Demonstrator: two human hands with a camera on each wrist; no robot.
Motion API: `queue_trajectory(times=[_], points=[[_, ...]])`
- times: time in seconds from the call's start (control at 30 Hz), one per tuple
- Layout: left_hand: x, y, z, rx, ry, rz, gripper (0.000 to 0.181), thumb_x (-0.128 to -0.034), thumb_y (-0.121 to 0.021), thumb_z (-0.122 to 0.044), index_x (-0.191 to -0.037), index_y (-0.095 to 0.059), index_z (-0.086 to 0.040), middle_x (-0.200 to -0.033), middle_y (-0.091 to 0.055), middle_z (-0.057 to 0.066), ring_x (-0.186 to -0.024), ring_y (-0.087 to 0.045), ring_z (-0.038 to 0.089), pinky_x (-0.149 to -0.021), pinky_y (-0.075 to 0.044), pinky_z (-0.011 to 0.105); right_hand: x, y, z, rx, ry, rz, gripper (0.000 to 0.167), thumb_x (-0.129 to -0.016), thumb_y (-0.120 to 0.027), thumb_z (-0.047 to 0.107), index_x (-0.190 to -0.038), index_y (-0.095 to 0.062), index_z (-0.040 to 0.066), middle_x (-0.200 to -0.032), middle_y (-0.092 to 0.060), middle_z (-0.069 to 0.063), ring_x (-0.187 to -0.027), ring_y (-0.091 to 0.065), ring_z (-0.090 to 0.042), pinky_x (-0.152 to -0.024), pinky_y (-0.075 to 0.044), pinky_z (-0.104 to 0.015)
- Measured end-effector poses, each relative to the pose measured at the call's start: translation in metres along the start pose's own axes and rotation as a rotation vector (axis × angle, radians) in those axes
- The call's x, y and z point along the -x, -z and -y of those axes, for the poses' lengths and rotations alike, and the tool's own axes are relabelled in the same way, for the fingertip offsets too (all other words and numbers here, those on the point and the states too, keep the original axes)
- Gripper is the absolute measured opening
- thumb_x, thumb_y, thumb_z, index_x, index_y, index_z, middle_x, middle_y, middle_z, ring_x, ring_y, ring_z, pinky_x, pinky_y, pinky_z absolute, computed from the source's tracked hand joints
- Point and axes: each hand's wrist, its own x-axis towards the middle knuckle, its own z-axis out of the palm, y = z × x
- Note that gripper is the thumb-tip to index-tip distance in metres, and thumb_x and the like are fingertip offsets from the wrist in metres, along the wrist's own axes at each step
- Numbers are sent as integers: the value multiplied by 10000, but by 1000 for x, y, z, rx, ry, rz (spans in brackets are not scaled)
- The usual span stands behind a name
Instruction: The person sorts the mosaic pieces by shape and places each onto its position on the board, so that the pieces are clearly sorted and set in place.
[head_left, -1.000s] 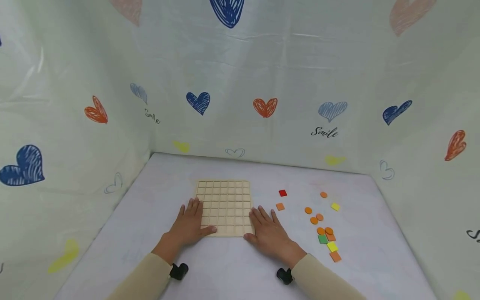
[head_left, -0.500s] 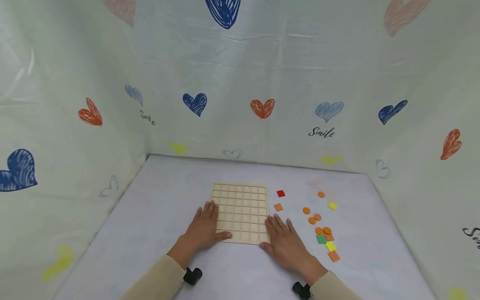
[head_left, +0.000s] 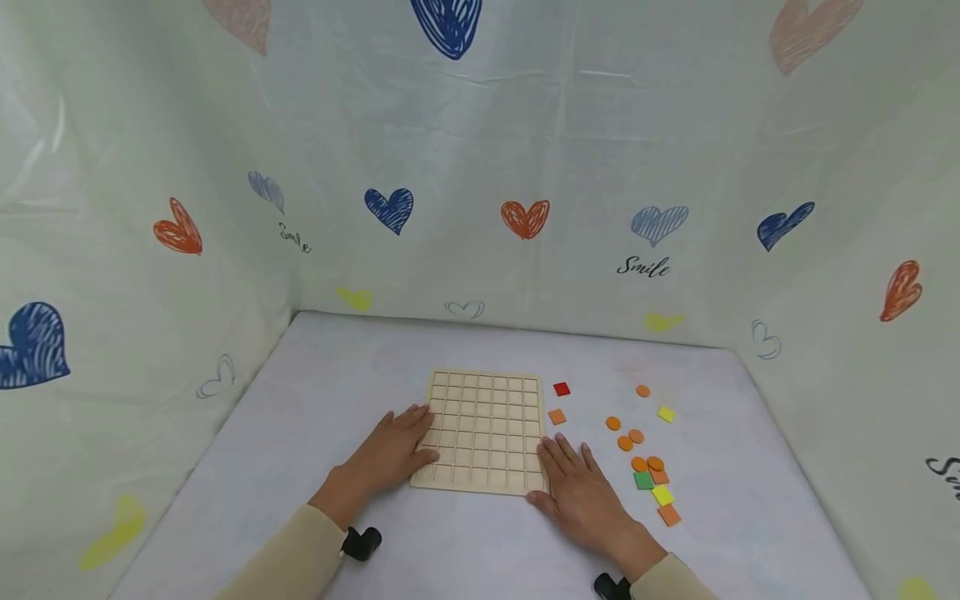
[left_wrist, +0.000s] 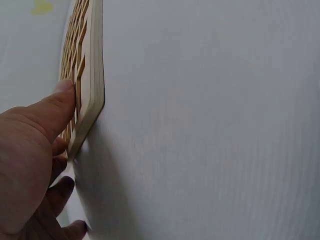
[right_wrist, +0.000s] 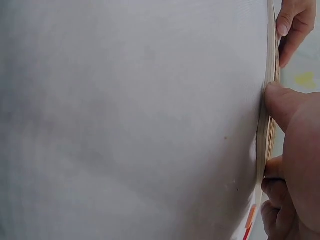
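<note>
A square wooden grid board (head_left: 487, 432) lies flat on the white table. My left hand (head_left: 386, 454) is at its left edge, the thumb resting on top near the front corner and the other fingers reaching along the side. In the left wrist view the thumb touches the grid of the board (left_wrist: 95, 75), with the fingertips lower down at the side. Against the right edge, my right hand (head_left: 581, 496) lies with its fingers extended. The right wrist view shows its thumb against the edge of the board (right_wrist: 270, 50).
Right of the board lie a red square tile (head_left: 562, 389) and an orange square tile (head_left: 557, 417). Farther right are several orange discs (head_left: 625, 443), yellow tiles (head_left: 666, 414), a green tile (head_left: 643, 481) and more orange squares (head_left: 669, 515). Curtain walls (head_left: 465, 125) enclose the table.
The board has slid right and slightly nearer, between both hands. Over the last half second it has turned a little, and my left hand has shifted leftward on its edge.
</note>
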Motion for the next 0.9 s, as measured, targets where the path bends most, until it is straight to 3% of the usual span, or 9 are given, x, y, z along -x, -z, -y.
queue_trajectory(times=[0.37, 0.7, 0.9], points=[[-8, 11, 38, 41, -79, 85, 764, -1038, -641, -465, -1648, -363, -98, -1726, -318, 114, -1628, -182, 380, -1300, -95, 674, 0, 2, -1, 19, 15, 6, 786, -1045, -560, 570, -1605, -423, 36, -1691, -395, -114, -1609, -279, -331, -1299, -221, -617], [-10, 10, 44, 106, -84, 114, 799, -1031, -648, -477, -1666, -321, -120, -1739, -286, 98, -1639, -129, 381, -1308, -9, 654, -1, -1, -3, 10, 10, 13, 788, -1047, -553, 576, -1611, -416, 43, -1697, -386, -111, -1607, -284, -330, -1301, -231, -608], [-11, 10, 46, 40, -114, 116, 808, -1035, -618, -519, -1673, -306, -135, -1746, -269, 76, -1638, -130, 380, -1301, -26, 673, -3, -2, -5, 4, 10, 16, 792, -1045, -561, 574, -1611, -413, 41, -1700, -379, -114, -1608, -280, -329, -1300, -235, -604]])
